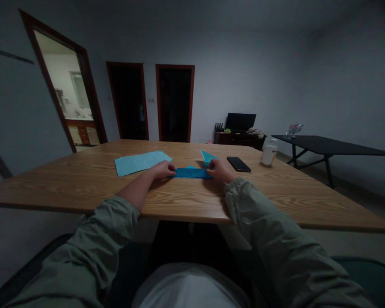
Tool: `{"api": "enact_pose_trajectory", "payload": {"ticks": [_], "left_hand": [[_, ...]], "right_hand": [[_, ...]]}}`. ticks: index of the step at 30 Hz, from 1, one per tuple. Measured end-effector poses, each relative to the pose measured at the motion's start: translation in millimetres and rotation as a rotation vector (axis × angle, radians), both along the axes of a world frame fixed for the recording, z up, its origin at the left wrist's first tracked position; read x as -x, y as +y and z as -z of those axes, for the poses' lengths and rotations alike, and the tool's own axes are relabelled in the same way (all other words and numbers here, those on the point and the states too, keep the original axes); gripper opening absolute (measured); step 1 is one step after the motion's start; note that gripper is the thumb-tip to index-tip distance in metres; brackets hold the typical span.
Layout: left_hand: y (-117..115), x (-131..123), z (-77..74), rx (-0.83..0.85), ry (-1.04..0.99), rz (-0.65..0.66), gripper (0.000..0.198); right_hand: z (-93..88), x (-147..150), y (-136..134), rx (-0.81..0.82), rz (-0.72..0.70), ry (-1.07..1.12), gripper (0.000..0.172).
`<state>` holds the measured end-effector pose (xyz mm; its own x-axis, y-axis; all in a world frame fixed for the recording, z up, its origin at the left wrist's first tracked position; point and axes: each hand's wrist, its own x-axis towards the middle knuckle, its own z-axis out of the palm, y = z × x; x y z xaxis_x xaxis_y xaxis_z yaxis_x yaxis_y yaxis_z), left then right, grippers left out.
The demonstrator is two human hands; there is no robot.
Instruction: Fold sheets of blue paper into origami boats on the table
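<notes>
A strip of folded blue paper (192,173) lies on the wooden table (186,201) in front of me. My left hand (163,170) pinches its left end, while my right hand (221,170) grips the right end. Beyond the strip, close to my right fingers, sits a light-blue folded paper piece (208,157) with a pointed tip standing up. A flat light-blue sheet of paper (141,162) with creases rests left of the strip, just past my left hand. My fingers hide both ends of the strip.
To the right of my right hand lies a black phone (238,164), with a white bottle (269,153) farther right. A black table (330,144) stands beyond the right edge. Against the back wall is a dark cabinet (239,138) with a screen (241,122).
</notes>
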<state>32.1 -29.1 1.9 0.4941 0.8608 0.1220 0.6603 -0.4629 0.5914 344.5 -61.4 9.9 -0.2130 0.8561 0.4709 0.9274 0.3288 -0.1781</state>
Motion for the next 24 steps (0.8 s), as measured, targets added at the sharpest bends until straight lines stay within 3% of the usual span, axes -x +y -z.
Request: {"api": "enact_pose_trajectory", "payload": {"ticks": [4, 12, 17, 21, 24], "left_hand": [[1.2, 0.4, 1.3, 0.02, -0.009, -0.002, 0.034], [2.2, -0.2, 2.5, -0.05, 0.019, -0.079, 0.033], [1.3, -2.3, 3.7, -0.093, 0.099, -0.133, 0.035], [-2.2, -3.1, 0.6, -0.055, 0.189, -0.075, 0.043], [-7.7, -6.2, -3.6, -0.081, 0.2, -0.058, 0.046]], "right_hand": [[4.3, 0.9, 4.1, 0.145, -0.035, 0.021, 0.019], [12.9, 8.0, 10.5, 0.246, -0.157, 0.158, 0.024], [12.2, 10.6, 3.4, 0.196, -0.169, 0.027, 0.026], [8.6, 18.0, -7.0, 0.097, -0.207, -0.146, 0.025], [5.6, 28.1, -14.9, 0.075, -0.256, -0.222, 0.032]]}}
